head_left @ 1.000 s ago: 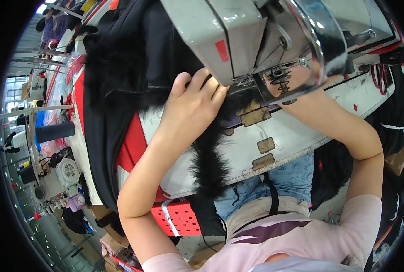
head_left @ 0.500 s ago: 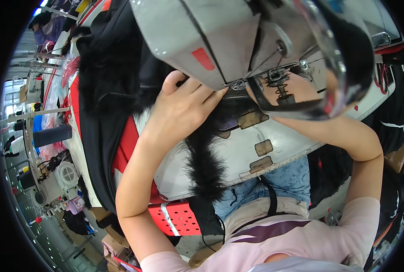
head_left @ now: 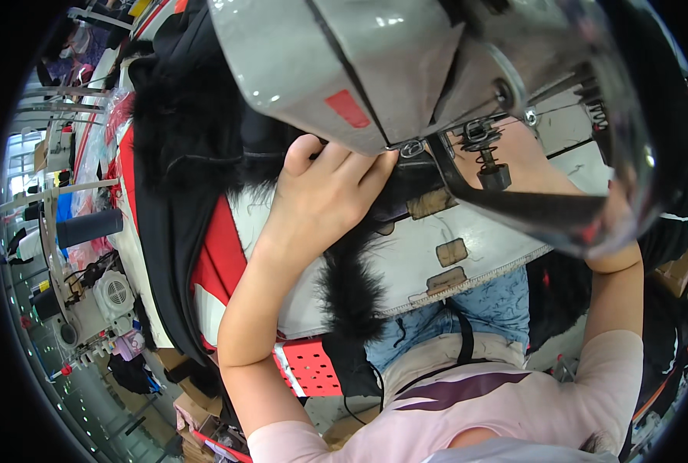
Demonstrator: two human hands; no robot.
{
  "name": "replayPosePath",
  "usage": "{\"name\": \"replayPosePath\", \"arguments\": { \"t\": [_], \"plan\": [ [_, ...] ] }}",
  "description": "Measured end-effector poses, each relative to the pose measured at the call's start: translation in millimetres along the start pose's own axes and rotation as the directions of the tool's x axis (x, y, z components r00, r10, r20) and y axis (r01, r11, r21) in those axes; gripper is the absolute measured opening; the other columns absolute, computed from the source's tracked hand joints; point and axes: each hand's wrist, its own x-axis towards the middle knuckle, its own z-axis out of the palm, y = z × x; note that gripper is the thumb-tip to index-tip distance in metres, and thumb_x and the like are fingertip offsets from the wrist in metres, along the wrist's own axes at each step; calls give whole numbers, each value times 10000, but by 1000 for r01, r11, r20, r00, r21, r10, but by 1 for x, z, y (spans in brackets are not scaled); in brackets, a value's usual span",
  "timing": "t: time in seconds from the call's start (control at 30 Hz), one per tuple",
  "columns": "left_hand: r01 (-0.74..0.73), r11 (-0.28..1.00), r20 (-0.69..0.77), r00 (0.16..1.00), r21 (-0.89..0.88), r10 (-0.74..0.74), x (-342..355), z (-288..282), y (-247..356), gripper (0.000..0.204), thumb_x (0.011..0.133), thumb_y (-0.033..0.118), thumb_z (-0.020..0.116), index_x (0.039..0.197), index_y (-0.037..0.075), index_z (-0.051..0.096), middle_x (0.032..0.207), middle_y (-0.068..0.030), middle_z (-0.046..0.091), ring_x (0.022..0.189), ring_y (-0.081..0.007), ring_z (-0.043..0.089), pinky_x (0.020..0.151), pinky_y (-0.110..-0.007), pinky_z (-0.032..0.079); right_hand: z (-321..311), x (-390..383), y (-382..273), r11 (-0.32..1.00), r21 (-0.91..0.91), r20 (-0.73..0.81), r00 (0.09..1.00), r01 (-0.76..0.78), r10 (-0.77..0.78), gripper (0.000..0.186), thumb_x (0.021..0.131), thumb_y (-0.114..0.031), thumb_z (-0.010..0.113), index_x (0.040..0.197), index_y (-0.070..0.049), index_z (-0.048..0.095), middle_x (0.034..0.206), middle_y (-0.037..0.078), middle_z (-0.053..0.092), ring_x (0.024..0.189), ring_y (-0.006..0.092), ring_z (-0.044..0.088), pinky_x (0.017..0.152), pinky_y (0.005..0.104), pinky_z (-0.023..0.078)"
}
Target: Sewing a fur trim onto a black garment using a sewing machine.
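Half-curled fingers of the left hand [head_left: 332, 181] rest on black fur at the machine's lower edge; their tips are tucked from sight, so whether they pinch or merely press does not show. Behind the dark curved guard [head_left: 514, 202], the right hand [head_left: 514, 154] shows only in part, its grip hidden. From beside the left hand, the black fur strip [head_left: 352, 297] runs down across the bench [head_left: 413, 255] and over its front edge. Compared with a second ago, the sewing machine head [head_left: 282, 62] looms larger and the guard covers more of the right forearm; the strip's end has hardly shifted, suggesting little feed.
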Motion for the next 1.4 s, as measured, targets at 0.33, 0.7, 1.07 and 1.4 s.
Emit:
{"name": "replayPosePath", "arguments": {
  "t": [0.33, 0.7, 1.07, 1.4],
  "plan": [
    [152, 986, 32, 988, 62, -154, -6, -1, -16, 245, 771, 108, 622, 1002, 178, 665, 938, 56, 638, 1016, -120, 572, 953, -339, 324, 8, 1, 2, 986, -147, -61, 994, 81, -91, 73, 604, -162, 661, 630, -127, 720, 835, 9, 640, 928, 203, 565, 834, 314, 461],
    [-321, 928, 240, 931, 187, 274, 3, -44, -22, 189, 772, 202, 598, 940, 121, 630, 1006, 41, 653, 1114, -124, 513, 947, -304, 344, 11, 8, 16, 990, 139, -42, 999, 17, -11, 99, 721, -185, 652, 747, -93, 675, 757, 72, 617, 781, 266, 597, 757, 382, 488],
    [159, 964, 39, 985, 212, -171, -4, 3, 17, 117, 794, 147, 595, 911, 150, 587, 795, 37, 515, 884, -124, 499, 862, -313, 314, -10, 2, 0, 991, 97, -61, 994, -88, 95, 166, 749, -171, 652, 832, -27, 654, 846, 93, 621, 822, 282, 648, 719, 395, 528],
    [88, 995, 104, 990, 50, -92, -7, -3, 8, 313, 787, 122, 618, 1096, 89, 657, 937, 35, 608, 987, -116, 551, 844, -279, 348, 13, 6, 13, 987, 162, -117, 993, 11, 8, 75, 700, -133, 640, 738, -69, 631, 790, 57, 607, 849, 241, 598, 814, 365, 485]
  ]
}}
